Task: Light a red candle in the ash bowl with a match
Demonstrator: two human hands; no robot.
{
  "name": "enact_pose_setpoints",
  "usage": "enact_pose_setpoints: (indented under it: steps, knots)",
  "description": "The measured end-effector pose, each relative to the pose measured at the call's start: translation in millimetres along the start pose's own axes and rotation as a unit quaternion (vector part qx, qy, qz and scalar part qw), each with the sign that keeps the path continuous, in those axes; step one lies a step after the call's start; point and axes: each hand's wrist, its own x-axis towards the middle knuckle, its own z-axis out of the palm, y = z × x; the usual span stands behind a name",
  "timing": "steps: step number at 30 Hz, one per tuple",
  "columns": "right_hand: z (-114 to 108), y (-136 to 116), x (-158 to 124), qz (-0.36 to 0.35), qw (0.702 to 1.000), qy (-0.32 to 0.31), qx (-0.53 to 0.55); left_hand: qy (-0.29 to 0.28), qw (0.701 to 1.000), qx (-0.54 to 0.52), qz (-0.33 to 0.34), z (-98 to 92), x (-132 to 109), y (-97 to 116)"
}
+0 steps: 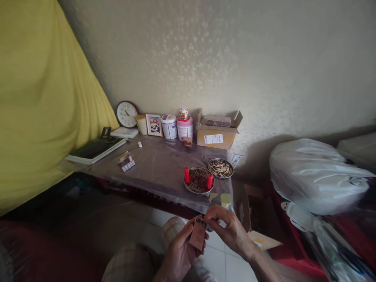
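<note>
Block (197, 236): in my left hand, near side of the scene, just short of the table (158, 166) and over the pale floor tiles; my right hand meets its far end from the right.
Left hand (179, 250): closed round the block, palm turned up, thumb along the left edge, fingertips curling out past the right edge.
Right hand (227, 229): narrow, thumb and forefinger drawn together at the block's far right corner; I cannot tell whether they pinch some small piece there.
Block's face: flat, oblong, reddish brown, with darker red markings too small for me to read; the far end looks dark, with a pale bit at the corner.
Block's tilt: far end leaning a little right, near end toward my left palm.
Brown-filled bowl (199, 192): on the table, beyond my hands, metal-rimmed, full of small brown pieces, a red tube (187, 175) on its left and another red tube (209, 181) on its right.
Stick bowl (221, 178): right of that one and slightly farther, heaped with pale little sticks.
Yellow piece (226, 200): at the table's near right corner, just beyond my right hand.
</note>
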Motion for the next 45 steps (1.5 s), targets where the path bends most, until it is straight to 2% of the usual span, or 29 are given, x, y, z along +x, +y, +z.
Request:
enact_pose_setpoints:
  steps: [5, 8, 11, 14, 17, 19, 21, 26, 32, 35, 38, 41, 45]
  knots:
    - [5, 8, -4, 0.068, 0.979, 0.09, 0.17, 0.001, 1.0, -0.005, 0.023, 2.9, 1, 2]
    - [13, 17, -9, 0.073, 0.963, 0.143, 0.218, 0.009, 0.999, -0.022, 0.03, 1.3, 3, 3]
    - [20, 25, -18, 0.073, 0.975, 0.145, 0.151, 0.006, 0.999, -0.025, 0.036, -1.5, 4, 4]
    - [24, 27, -31, 0.065, 0.993, 0.095, 0.038, 0.01, 0.998, -0.029, 0.056, -1.2, 3, 6]
    - [28, 25, -38, 0.019, 0.998, 0.062, -0.025, -0.001, 0.997, -0.04, 0.07, 0.9, 3, 7]
    - [31, 22, -37, -0.017, 0.997, 0.059, -0.044, -0.014, 0.997, -0.047, 0.057, 1.1, 4, 6]
    - [34, 20, -34, -0.046, 0.996, 0.062, -0.051, -0.025, 0.998, -0.05, 0.041, 0.2, 6, 6]
    - [37, 22, -28, -0.088, 0.99, 0.087, -0.068, -0.034, 0.997, -0.054, 0.049, -0.7, 7, 5]
    - [36, 26, -30, -0.111, 0.979, 0.14, -0.103, -0.015, 0.997, -0.067, 0.02, 0.7, 8, 3]
    - [32, 20, -31, -0.099, 0.977, 0.155, -0.106, -0.003, 0.998, -0.058, 0.007, 2.9, 10, 1]
    - [26, 14, -31, -0.08, 0.978, 0.162, -0.101, 0.003, 0.998, 0.006, 0.061, 5.3, 11, 0]
    - [22, 14, -30, -0.073, 0.977, 0.175, -0.093, 0.032, 0.988, 0.07, 0.131, 4.8, 14, 1]
    - [21, 20, -29, -0.055, 0.979, 0.168, -0.096, 0.06, 0.954, 0.186, 0.229, 5.7, 15, 0]
